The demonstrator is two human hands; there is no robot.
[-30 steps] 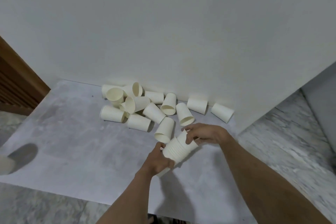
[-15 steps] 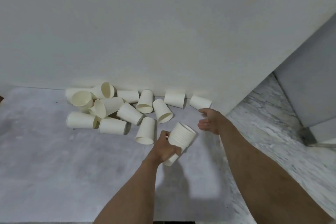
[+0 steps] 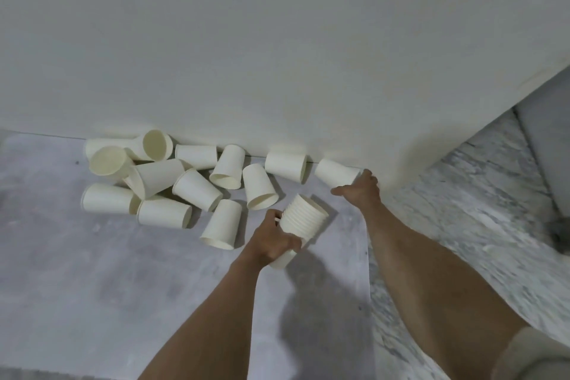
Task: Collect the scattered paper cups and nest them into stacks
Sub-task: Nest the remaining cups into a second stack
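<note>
A tall stack of nested white paper cups [image 3: 303, 222] sits tilted, rims up and to the right, above the grey floor. Loose cups [image 3: 197, 188] lie on their sides in a heap by the wall. The rightmost cup [image 3: 336, 174] lies alone on its side at the wall's foot.

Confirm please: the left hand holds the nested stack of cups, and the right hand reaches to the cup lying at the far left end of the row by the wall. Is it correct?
Not quite. The left hand does hold the nested stack of cups, but the right hand reaches to the cup at the far right end of the row by the wall, as the head view shows.
</note>
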